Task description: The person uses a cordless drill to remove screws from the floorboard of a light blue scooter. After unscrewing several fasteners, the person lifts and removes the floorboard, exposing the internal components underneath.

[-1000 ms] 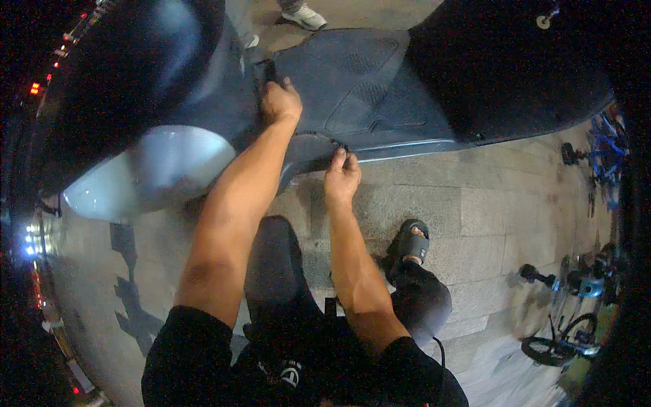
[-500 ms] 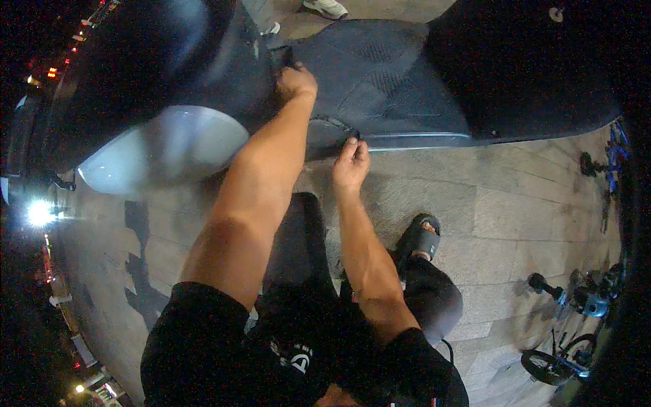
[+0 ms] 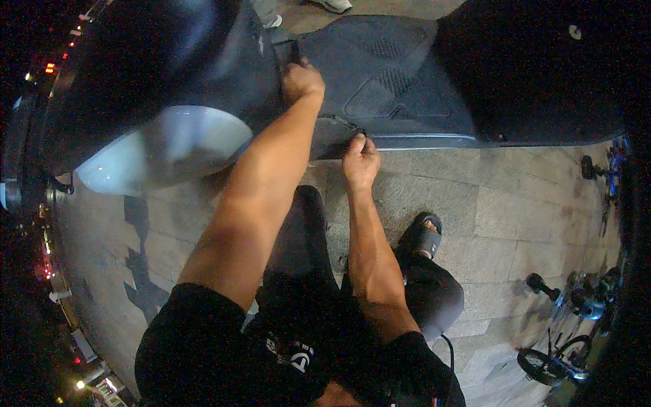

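A dark scooter lies across the top of the view, with a textured grey foot mat [image 3: 413, 102] on its footboard. My left hand [image 3: 302, 81] is closed at the mat's front end, beside the front panel. A narrow black piece [image 3: 294, 52] stands up by its fingers; what they hold is hidden. At the footboard's near side, my right hand [image 3: 361, 159] is closed, thumb and fingers pinching the mat's dark raised edge [image 3: 346, 123]. To the right of that hand runs a shiny side trim [image 3: 424, 141].
A pale curved scooter panel [image 3: 166, 149] bulges at the left. My sandalled foot [image 3: 427, 237] rests on the stone paving [image 3: 508, 210]. Small bikes [image 3: 542, 366] stand at the lower right. Another person's shoe [image 3: 333, 5] shows beyond the scooter. A black seat-side panel [image 3: 529, 74] fills the upper right.
Both hands appear slightly farther right and keep their grips. The other person's shoe beyond the scooter sits slightly higher in the view.
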Action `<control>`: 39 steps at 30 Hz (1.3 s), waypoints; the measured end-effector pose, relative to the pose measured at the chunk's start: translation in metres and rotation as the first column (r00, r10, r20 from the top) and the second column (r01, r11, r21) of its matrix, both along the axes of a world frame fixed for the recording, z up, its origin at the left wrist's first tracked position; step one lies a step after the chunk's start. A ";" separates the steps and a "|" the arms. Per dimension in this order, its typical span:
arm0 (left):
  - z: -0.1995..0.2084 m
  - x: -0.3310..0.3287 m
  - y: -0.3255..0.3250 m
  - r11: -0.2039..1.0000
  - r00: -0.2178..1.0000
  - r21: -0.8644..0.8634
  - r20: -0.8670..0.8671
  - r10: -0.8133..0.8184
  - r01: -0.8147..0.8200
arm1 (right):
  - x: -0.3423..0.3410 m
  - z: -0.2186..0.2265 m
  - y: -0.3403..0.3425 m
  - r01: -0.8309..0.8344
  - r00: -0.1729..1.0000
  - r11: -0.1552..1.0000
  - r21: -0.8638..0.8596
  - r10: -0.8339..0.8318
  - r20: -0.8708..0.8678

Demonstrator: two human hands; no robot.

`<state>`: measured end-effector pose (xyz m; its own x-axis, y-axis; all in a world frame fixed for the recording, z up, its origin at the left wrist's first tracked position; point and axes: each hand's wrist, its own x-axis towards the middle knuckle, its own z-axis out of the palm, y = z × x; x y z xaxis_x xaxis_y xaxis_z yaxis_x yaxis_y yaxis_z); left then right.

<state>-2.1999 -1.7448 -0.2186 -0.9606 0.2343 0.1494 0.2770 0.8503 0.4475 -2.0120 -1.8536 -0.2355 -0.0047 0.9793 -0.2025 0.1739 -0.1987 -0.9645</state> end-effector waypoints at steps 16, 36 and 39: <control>0.052 0.026 -0.036 0.989 0.988 0.063 -0.094 -0.124 0.130 | -0.007 0.047 -0.006 0.035 0.978 0.994 0.105 -0.055 0.200; 0.041 -0.028 -0.050 0.960 0.966 0.109 -0.022 -0.257 0.258 | -0.022 0.043 -0.032 0.081 0.993 0.949 0.306 -0.104 0.058; 0.048 -0.026 -0.073 0.856 0.879 0.266 0.057 -0.473 0.443 | -0.013 0.047 -0.037 0.093 0.996 0.966 0.240 -0.094 -0.006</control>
<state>-2.2258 -1.8176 -0.1707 -0.7669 0.6237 0.1511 0.5421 0.5035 0.6728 -2.0250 -1.8910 -0.1883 0.0899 0.9952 0.0382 0.1705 0.0224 -0.9851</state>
